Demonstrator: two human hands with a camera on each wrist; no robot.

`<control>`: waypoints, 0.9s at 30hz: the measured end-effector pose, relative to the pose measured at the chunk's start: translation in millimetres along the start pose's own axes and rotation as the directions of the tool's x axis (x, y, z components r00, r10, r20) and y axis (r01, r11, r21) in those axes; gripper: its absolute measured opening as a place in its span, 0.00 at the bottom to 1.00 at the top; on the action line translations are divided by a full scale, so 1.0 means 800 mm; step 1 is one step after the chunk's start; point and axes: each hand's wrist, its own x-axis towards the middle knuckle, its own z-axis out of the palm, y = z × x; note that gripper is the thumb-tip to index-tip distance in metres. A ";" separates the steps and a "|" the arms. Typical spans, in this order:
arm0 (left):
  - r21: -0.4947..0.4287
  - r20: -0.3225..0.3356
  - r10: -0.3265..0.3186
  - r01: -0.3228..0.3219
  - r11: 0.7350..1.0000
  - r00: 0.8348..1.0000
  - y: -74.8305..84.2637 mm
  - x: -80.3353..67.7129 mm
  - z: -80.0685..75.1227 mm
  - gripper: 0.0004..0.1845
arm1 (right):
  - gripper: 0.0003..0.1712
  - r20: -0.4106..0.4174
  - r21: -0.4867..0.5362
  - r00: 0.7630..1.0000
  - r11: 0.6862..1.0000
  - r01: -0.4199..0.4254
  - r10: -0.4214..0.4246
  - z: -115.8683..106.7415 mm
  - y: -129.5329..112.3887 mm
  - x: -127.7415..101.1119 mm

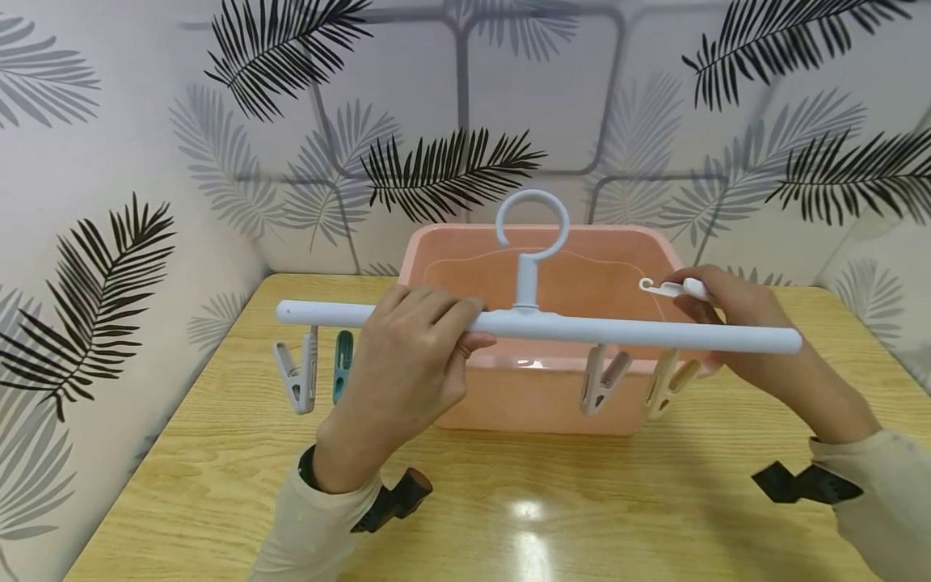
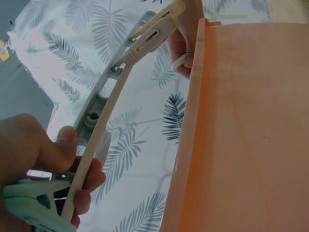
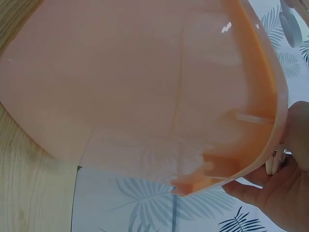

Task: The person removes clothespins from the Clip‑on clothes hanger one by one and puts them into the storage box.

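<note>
A white clip hanger with a round hook is held level above a pink plastic basin on the wooden table. My left hand grips the bar left of the hook; in the left wrist view the fingers curl round the bar. Pegs hang under it: a grey one, a teal one, and two beige ones. My right hand pinches a small white clip behind the bar's right end.
The basin's outer wall fills the right wrist view, with table wood beneath. Leaf-patterned walls close in the table at the back and both sides. A black wrist mount sits on each sleeve.
</note>
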 end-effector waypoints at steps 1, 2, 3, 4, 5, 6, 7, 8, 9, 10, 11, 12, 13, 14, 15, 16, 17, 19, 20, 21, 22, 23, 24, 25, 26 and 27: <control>0.001 0.002 -0.001 0.001 1.000 1.000 0.000 0.000 0.000 0.09 | 0.33 0.005 0.005 1.000 1.000 -0.002 0.002 0.001 0.001 0.001; 0.001 0.003 -0.003 0.003 1.000 1.000 0.000 0.000 -0.001 0.09 | 0.31 0.011 0.012 1.000 1.000 -0.006 0.006 0.002 0.001 0.002; 0.002 0.003 -0.004 0.004 1.000 1.000 0.000 0.000 -0.001 0.09 | 0.29 0.016 0.016 1.000 1.000 -0.007 0.007 0.002 0.002 0.004; 0.002 0.001 -0.005 0.005 1.000 1.000 0.000 -0.001 -0.001 0.09 | 0.27 0.024 0.018 1.000 1.000 -0.015 0.014 0.002 0.002 0.005; 0.003 -0.001 -0.005 0.005 1.000 1.000 -0.001 -0.001 -0.002 0.09 | 0.25 0.032 0.014 0.999 1.000 -0.021 0.020 0.002 0.002 0.007; 0.003 -0.003 -0.005 0.005 1.000 1.000 -0.001 -0.001 -0.002 0.09 | 0.24 0.036 0.018 0.999 1.000 -0.022 0.021 0.002 0.003 0.008; 0.004 -0.004 -0.006 0.006 1.000 1.000 -0.001 -0.001 -0.002 0.09 | 0.24 0.038 0.017 0.999 1.000 -0.017 0.017 0.001 0.004 0.010; 0.004 -0.006 -0.005 0.005 1.000 1.000 -0.001 -0.001 -0.002 0.09 | 0.23 0.044 0.017 0.999 1.000 -0.009 0.009 0.000 0.006 0.011; 0.005 -0.008 -0.004 0.004 1.000 1.000 -0.001 -0.001 -0.003 0.09 | 0.24 0.050 0.018 0.999 1.000 0.000 -0.001 -0.001 0.007 0.013; 0.006 -0.009 -0.003 0.003 1.000 1.000 -0.001 -0.001 -0.003 0.09 | 0.24 0.057 0.020 0.998 1.000 0.011 -0.012 -0.002 0.009 0.015; 0.007 -0.009 -0.002 0.002 1.000 1.000 -0.001 -0.001 -0.003 0.09 | 0.26 0.060 0.024 0.998 0.999 0.029 -0.030 -0.003 0.012 0.017; 0.007 -0.009 -0.001 0.001 1.000 1.000 -0.002 -0.001 -0.004 0.09 | 0.27 0.062 0.028 0.997 0.999 0.044 -0.046 -0.004 0.014 0.020; 0.006 -0.010 0.000 0.000 1.000 1.000 -0.002 -0.001 -0.004 0.10 | 0.29 0.066 0.030 0.996 0.998 0.061 -0.063 -0.004 0.017 0.022; 0.005 -0.010 0.000 0.000 1.000 1.000 -0.001 -0.001 -0.005 0.10 | 0.30 0.068 0.033 0.994 0.996 0.080 -0.082 -0.004 0.020 0.025; 0.005 -0.012 0.001 -0.001 1.000 1.000 -0.001 -0.001 -0.005 0.10 | 0.31 0.070 0.037 0.993 0.995 0.092 -0.094 -0.004 0.022 0.029; 0.005 -0.013 0.001 -0.001 1.000 1.000 -0.001 -0.001 -0.005 0.10 | 0.31 0.073 0.040 0.992 0.994 0.102 -0.105 -0.004 0.024 0.032; 0.004 -0.015 0.000 0.000 1.000 1.000 -0.001 -0.001 -0.005 0.10 | 0.31 0.074 0.041 0.991 0.993 0.113 -0.116 -0.003 0.027 0.035; 0.003 -0.016 -0.001 0.001 1.000 1.000 -0.001 -0.002 -0.006 0.10 | 0.29 0.089 0.051 0.987 0.990 0.129 -0.133 -0.002 0.029 0.041; 0.004 -0.015 -0.002 0.002 1.000 1.000 -0.002 -0.002 -0.006 0.10 | 0.25 0.101 0.056 0.986 0.990 0.131 -0.136 -0.002 0.030 0.044; 0.005 -0.014 -0.002 0.002 1.000 1.000 -0.002 -0.002 -0.005 0.10 | 0.21 0.116 0.061 0.984 0.990 0.130 -0.136 -0.002 0.030 0.047; 0.005 -0.012 -0.002 0.002 1.000 1.000 -0.002 -0.002 -0.005 0.10 | 0.15 0.132 0.063 0.982 0.989 0.131 -0.138 -0.001 0.030 0.049; 0.004 -0.010 -0.003 0.003 1.000 1.000 -0.002 -0.002 -0.005 0.10 | 0.11 0.147 0.064 0.979 0.989 0.132 -0.141 -0.001 0.030 0.052; 0.004 -0.008 -0.003 0.003 1.000 1.000 -0.002 -0.002 -0.005 0.10 | 0.08 0.172 0.065 0.976 0.990 0.124 -0.134 -0.002 0.029 0.055; 0.005 -0.007 -0.003 0.003 1.000 1.000 -0.002 -0.002 -0.005 0.10 | 0.07 0.194 0.067 0.973 0.991 0.113 -0.124 -0.002 0.028 0.058; 0.007 -0.007 -0.003 0.003 1.000 1.000 -0.002 -0.002 -0.005 0.10 | 0.10 0.217 0.062 0.970 0.993 0.103 -0.114 -0.003 0.027 0.061; 0.007 -0.008 -0.003 0.003 1.000 1.000 -0.002 -0.002 -0.006 0.10 | 0.12 0.237 0.061 0.966 0.994 0.090 -0.102 -0.003 0.026 0.064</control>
